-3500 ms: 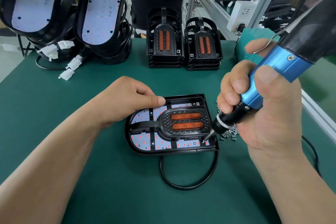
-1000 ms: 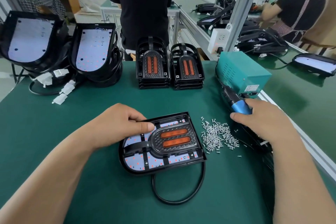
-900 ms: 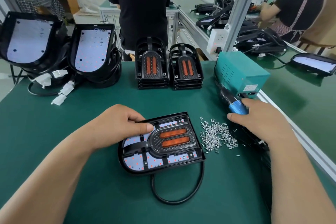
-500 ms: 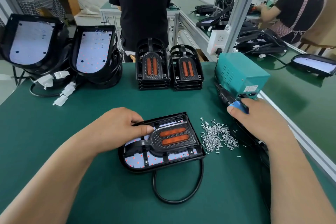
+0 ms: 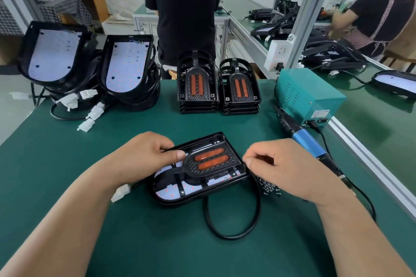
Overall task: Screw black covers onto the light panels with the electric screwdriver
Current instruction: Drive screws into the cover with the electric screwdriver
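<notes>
The light panel (image 5: 171, 193) lies in front of me on the green mat, its black cover (image 5: 209, 162) with two orange strips seated on it. My left hand (image 5: 139, 157) grips the panel's far left edge, thumb pressed on the cover. My right hand (image 5: 288, 168) has curled fingers, with thumb and forefinger pinching the panel's right edge. The blue electric screwdriver (image 5: 306, 141) lies alone on the mat to the right. A pile of small screws (image 5: 269, 188) is mostly hidden under my right hand.
The panel's black cable (image 5: 231, 236) loops toward me and its white connector (image 5: 120, 192) shows under my left wrist. Two stacks of spare covers (image 5: 198, 87) stand at the back, uncovered panels (image 5: 126, 67) at back left, a teal power box (image 5: 308, 94) at right. A person (image 5: 184, 18) stands behind the table.
My right hand has let go of the screwdriver, left it on the mat, and moved left to the panel's right edge. The panel has turned slightly and the white connector has come into view.
</notes>
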Motion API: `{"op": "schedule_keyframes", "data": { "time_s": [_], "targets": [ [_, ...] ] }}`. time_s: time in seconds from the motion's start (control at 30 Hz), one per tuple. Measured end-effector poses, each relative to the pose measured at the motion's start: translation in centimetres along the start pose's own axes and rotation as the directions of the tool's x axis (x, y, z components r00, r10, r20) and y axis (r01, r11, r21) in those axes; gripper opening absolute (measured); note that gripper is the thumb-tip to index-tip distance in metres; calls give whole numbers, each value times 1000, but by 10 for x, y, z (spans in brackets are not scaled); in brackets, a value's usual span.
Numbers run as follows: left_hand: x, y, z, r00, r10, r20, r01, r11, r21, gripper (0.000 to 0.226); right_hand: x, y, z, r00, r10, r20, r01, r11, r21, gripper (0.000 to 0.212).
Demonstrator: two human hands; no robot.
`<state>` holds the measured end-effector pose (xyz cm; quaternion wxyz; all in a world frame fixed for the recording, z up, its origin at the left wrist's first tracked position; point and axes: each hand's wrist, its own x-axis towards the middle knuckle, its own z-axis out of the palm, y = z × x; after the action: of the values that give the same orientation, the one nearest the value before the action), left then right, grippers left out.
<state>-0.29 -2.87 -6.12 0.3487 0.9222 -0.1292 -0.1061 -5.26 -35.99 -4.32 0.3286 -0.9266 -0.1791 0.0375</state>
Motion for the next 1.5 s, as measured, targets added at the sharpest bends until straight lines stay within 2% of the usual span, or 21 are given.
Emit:
{"op": "schedule_keyframes", "data": {
  "time_s": [0.07, 0.1, 0.2, 0.3, 0.37, 0.43, 0.5, 0.57, 0.63, 0.7, 0.8, 0.87, 0.9, 1.03, 1.13, 1.17, 1.23, 1.37, 1.5],
  "targets": [
    [1, -5, -4, 1000, -4, 9, 4, 999, -48, 79, 5, -1, 5, 997, 4, -71, -5, 1000, -15, 18],
    [1, -8, -6, 1000, 1, 15, 0, 997, -76, 79, 8, -2, 8, 996, -4, -90, -4, 996, -86, 19],
    [3, -13, -6, 999, 13, 32, -9, 990, -140, 77, 17, -8, 20, 1000, 21, 9, -15, 910, -415, 21],
    [3, -13, -4, 999, 18, 31, -13, 985, -173, 74, 22, -11, 27, 998, 7, 56, 25, 841, -540, 11],
    [2, -11, -4, 999, 26, 28, -20, 982, -189, 81, 25, -12, 30, 999, -2, 37, 24, 804, -594, 15],
    [1, -7, -5, 999, 38, 34, -30, 977, -212, 90, 29, -14, 32, 998, 39, -48, -57, 890, -453, 15],
    [0, -3, -6, 997, 66, 38, -54, 967, -250, 78, 33, -12, 33, 984, 119, -129, -135, 983, -122, 15],
    [-1, 1, -5, 995, 79, 64, -59, 960, -273, 69, 35, -10, 34, 974, 160, -158, -143, 983, 114, 14],
    [-2, 3, -2, 994, 68, 83, -47, 971, -232, 71, 38, -8, 37, 970, 178, -163, -127, 950, 285, 19],
    [-4, 7, 0, 995, 74, 69, -59, 979, -196, 72, 40, -7, 38, 968, 200, -152, -104, 871, 481, 26],
    [-3, 9, 2, 995, 78, 54, -64, 974, -219, 80, 38, -2, 35, 986, 162, 34, -135, 666, 734, 51],
    [-2, 8, 4, 997, 70, 43, -58, 970, -238, 85, 36, -2, 35, 984, 77, 160, -173, 618, 767, 61],
    [-2, 7, 5, 997, 65, 38, -54, 968, -245, 86, 35, -1, 36, 983, 44, 180, -168, 620, 766, 57],
    [-1, 5, 5, 997, 56, 59, -35, 951, -307, 94, 34, -2, 34, 984, -1, 177, -145, 571, 808, 33],
    [-3, 0, 3, 990, 112, 83, -64, 895, -441, 71, 31, -4, 31, 989, -38, 141, -98, 538, 837, 27],
    [-3, -3, 3, 991, 104, 86, -49, 868, -494, 72, 30, -4, 29, 991, -51, 125, -82, 514, 854, 25],
    [-2, -8, 0, 997, 45, 66, 2, 808, -589, 82, 29, -3, 25, 996, -54, 68, -32, 496, 868, 26],
    [4, -12, -4, 999, -24, 27, 36, 594, -803, 71, 24, 6, 6, 994, -24, -109, 107, 475, 873, 32],
    [8, -15, -1, 999, -44, -15, 15, 629, -778, 59, 15, 17, -26, 924, 100, -368, 286, 459, 841, 27]
  ]
}}
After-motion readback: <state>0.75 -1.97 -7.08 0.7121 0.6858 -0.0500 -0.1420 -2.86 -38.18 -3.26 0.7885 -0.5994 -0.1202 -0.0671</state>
